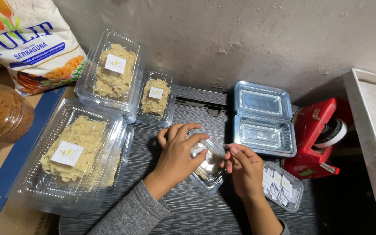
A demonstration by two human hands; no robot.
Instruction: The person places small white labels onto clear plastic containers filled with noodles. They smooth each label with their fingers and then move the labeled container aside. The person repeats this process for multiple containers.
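My left hand (pixel 178 150) rests flat on a small closed clear plastic box (pixel 207 167) that lies on the dark wood-grain table (pixel 188 209). Its fingers press on the lid. My right hand (pixel 243 167) is at the box's right edge, thumb and fingertips pinched together beside it. Whether a label is between those fingers I cannot tell. A shallow clear tray of small white labels (pixel 282 186) sits just right of my right hand.
Several closed clear boxes of pale noodles with white labels: a stack at front left (pixel 72 156), one at the back (pixel 114 72), a small one (pixel 155 96). An open clear hinged box (pixel 264 119), a red tape dispenser (pixel 318 137), a printed flour bag (pixel 31 39), a metal tray edge (pixel 370 130).
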